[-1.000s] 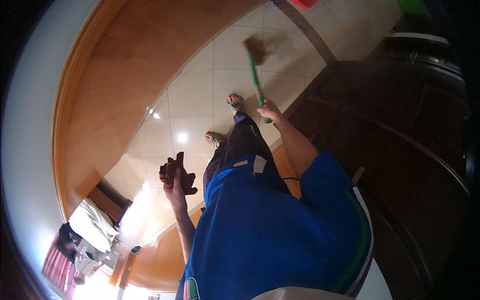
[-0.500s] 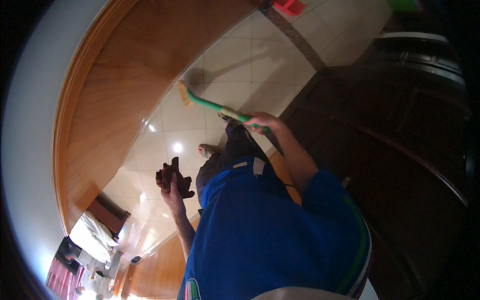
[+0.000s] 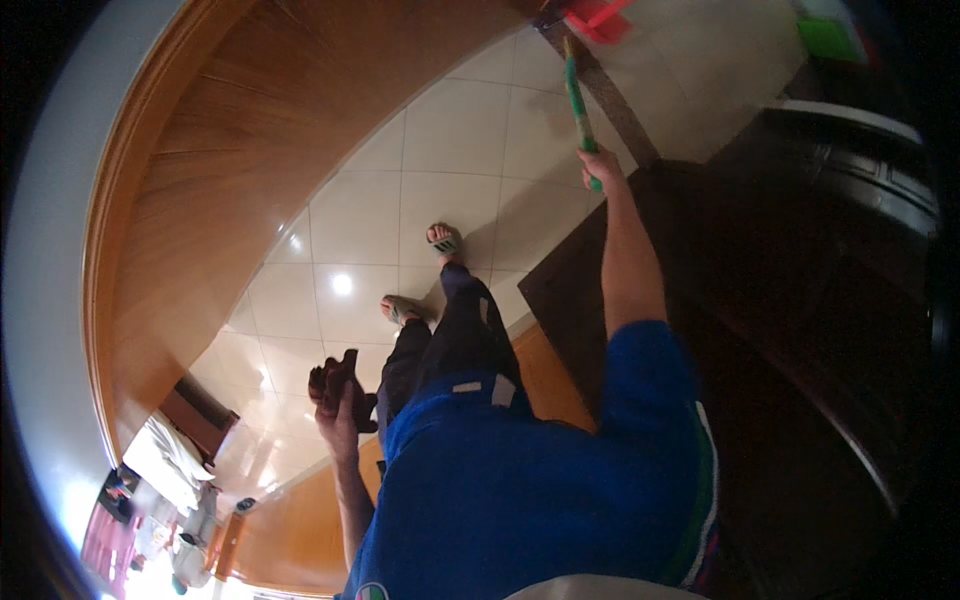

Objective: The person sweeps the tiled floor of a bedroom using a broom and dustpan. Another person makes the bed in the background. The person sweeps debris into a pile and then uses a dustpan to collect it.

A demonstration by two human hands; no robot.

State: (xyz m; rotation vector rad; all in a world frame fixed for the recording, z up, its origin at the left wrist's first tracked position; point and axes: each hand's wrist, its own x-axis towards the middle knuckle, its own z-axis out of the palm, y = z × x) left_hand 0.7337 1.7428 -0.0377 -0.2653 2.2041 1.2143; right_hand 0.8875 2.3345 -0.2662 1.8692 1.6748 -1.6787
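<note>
In my left hand (image 3: 338,428) is a dark reddish-brown carved wooden piece (image 3: 334,388) with an uneven, figurine-like outline. The fingers wrap round its near side, and it hangs over the tiled floor left of my legs. Reaching far out to the upper right, my right hand (image 3: 603,167) grips a green-handled brush (image 3: 577,100) by its end. The brush's yellowish head (image 3: 568,50) points away from me, over the dark strip in the floor and close to a red plastic thing (image 3: 600,18).
A curved-looking wooden panel (image 3: 250,140) runs along the left. Dark furniture (image 3: 790,330) fills the right side. My sandalled feet (image 3: 440,240) stand on pale tiles (image 3: 450,130). A green object (image 3: 828,40) is at the far right, and a white cloth (image 3: 165,462) at the lower left.
My right hand has swung the brush up and to the right, from beside the wooden panel toward the red thing. The left hand still holds the wooden piece, slightly lower in view.
</note>
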